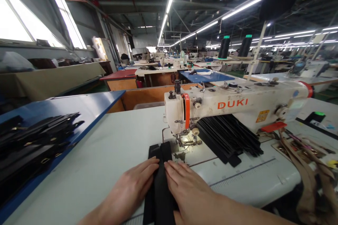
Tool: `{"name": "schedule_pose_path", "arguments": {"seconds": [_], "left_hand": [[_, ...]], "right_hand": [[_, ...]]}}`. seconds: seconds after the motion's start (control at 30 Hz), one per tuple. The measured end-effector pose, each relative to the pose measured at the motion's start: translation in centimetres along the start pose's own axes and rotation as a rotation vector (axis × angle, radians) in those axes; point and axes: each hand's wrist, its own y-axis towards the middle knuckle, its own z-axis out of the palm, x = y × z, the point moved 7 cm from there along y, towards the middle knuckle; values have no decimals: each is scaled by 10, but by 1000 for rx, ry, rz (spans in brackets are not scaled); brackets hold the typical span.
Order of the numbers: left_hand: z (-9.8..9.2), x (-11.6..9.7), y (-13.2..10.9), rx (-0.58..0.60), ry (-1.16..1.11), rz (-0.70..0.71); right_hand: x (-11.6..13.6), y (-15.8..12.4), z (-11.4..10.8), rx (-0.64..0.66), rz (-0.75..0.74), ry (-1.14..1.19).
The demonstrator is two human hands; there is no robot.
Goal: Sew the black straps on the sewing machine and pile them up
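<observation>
We extend both forearms forward over the white table (105, 147), palms down, hands angled inward. We lay the left hand (133, 184) open, fingers straight and together, against the left side of the black strips (162, 197). We set the right hand (186, 184) likewise flat, against their right side. The strips lie between our hands; the sewing machine (211, 103) stands just ahead of the right.

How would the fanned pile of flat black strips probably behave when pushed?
The fanned flat black strips would likely slide apart, as their edges spread separately. They seem fairly stiff, lying straight; rolling looks unlikely, given their flatness.
</observation>
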Motion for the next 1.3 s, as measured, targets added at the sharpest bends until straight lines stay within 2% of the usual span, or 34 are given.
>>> {"name": "schedule_pose_path", "arguments": {"seconds": [0.27, 0.37, 0.5, 0.63, 0.77, 1.0, 1.2, 1.3], "left_hand": [[14, 11, -4, 23, 97, -22], [10, 9, -2, 33, 98, -11], [3, 9, 1, 51, 99, -12], [-14, 9, 5, -35, 92, -24], [-25, 8, 12, -111, 99, 3], [-5, 2, 16, 3, 114, 60], [-2, -10, 5, 61, 103, 75], [0, -14, -2, 62, 95, 59]], "right_hand": [[1, 3, 1, 61, 13, -10], [1, 2, 2, 82, 26, -4], [-1, -2, 2, 33, 22, 53], [-3, -2, 7, 46, 29, 23], [-3, 0, 9, 18, 16, -114], [-3, 5, 17, -120, -98, -378], [-10, -1, 54, -345, -87, -463], [-6, -8, 70, -494, -130, -541]]}}
